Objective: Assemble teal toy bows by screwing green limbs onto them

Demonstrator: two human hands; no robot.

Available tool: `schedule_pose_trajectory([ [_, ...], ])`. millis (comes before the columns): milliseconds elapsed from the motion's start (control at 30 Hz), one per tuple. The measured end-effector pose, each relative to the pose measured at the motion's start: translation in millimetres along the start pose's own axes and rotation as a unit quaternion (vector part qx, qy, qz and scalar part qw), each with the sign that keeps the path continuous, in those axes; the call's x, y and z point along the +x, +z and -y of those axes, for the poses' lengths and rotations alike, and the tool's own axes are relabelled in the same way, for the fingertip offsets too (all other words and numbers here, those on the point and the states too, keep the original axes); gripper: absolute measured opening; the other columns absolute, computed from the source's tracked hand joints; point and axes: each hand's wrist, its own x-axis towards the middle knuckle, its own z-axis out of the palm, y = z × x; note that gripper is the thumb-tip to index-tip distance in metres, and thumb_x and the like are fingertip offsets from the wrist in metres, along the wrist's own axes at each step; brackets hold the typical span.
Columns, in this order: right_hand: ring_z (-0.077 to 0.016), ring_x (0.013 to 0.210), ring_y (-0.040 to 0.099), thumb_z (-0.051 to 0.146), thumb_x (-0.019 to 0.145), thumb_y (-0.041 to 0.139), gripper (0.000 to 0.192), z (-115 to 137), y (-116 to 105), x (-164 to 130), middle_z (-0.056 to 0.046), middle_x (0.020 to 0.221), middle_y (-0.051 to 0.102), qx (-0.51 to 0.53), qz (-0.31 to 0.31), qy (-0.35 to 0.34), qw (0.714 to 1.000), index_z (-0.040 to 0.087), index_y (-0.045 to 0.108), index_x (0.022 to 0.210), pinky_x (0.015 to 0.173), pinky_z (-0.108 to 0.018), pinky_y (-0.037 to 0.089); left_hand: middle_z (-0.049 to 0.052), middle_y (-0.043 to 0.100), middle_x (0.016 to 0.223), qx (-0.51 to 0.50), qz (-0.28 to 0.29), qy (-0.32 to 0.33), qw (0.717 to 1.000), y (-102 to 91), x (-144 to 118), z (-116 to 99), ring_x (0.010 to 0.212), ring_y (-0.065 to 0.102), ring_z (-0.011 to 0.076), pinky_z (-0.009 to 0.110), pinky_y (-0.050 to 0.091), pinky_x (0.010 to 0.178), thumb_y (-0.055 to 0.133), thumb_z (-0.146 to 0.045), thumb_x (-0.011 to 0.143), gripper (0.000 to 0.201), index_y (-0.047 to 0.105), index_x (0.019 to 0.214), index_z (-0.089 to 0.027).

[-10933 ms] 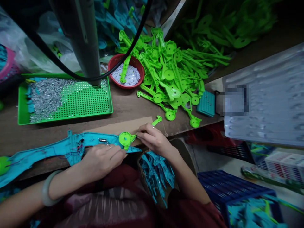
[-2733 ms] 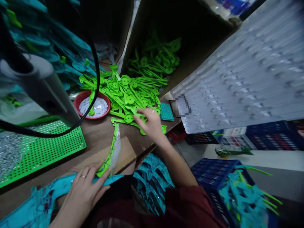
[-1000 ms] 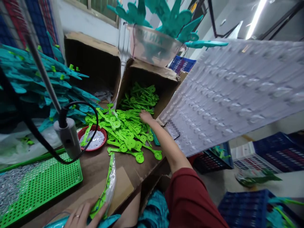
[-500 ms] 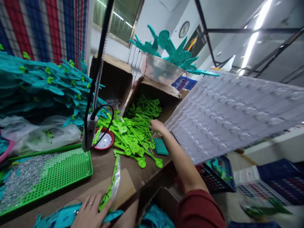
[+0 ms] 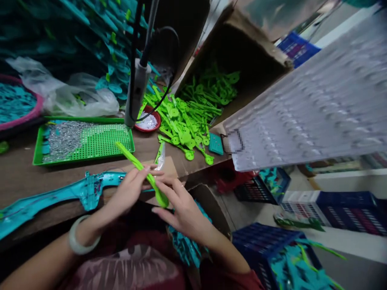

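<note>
A long bright green plastic piece [image 5: 130,156] with a rounded lower end slants between my two hands, above the front edge of the bench. My left hand [image 5: 130,189] pinches it near the middle with thumb and fingers. Around its rounded end, the fingers and thumb of my right hand [image 5: 183,209] are closed. To the left lies a long teal plastic shell [image 5: 63,191], its right end partly behind my left hand. Just beyond my fingers, another green piece with a clear silvery blade [image 5: 161,155] rests on a cardboard sheet [image 5: 173,167].
A loose pile of green pieces [image 5: 184,125] spills from a cardboard box [image 5: 256,44]. Nearby are a red bowl of white bits [image 5: 159,121], a green tray [image 5: 131,145] with small metal parts and an upright grey tool [image 5: 137,88]. A white dimpled panel [image 5: 302,108] slants at right.
My right hand has come back from the green pile and now holds a green piece. My left hand has left the teal shell and grips that piece too. The view has tipped downward.
</note>
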Motion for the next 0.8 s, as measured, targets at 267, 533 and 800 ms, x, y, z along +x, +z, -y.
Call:
schedule_pose_trajectory([
  [267,-0.019,0.113,0.059,0.02,0.086,0.069,0.063,-34,-11,-13,-0.009,0.12,0.052,0.158,-0.048,-0.045,0.985,0.032,0.045,0.143,0.092,-0.032,0.056,0.012,0.069,0.106,0.081,0.092,-0.02,0.992,7.5,16,-25,0.098,0.066,0.0238,0.029,0.054,0.074,0.056,-0.048,0.088,0.042,0.066,0.106,-0.012],
  [533,-0.0218,0.111,0.058,0.031,0.08,0.075,0.056,-45,-14,5,-0.013,0.12,0.049,0.127,-0.026,-0.089,0.987,0.02,0.055,0.131,0.086,-0.032,0.058,0.001,0.061,0.068,0.229,0.196,-0.012,0.953,24.8,49,-18,0.067,0.057,0.014,0.022,0.042,0.057,0.049,-0.034,0.086,0.03,0.061,0.067,-0.015],
  [800,-0.0246,0.097,0.062,0.027,0.078,0.07,0.037,-62,-14,25,-0.013,0.104,0.061,0.008,-0.123,-0.028,0.992,0.016,0.057,0.11,0.082,-0.038,0.057,0.007,0.069,0.107,0.202,0.012,0.115,0.973,5.8,19,-5,0.099,0.065,0.0195,0.033,0.053,0.087,0.04,-0.048,0.098,0.039,0.062,0.108,-0.017],
])
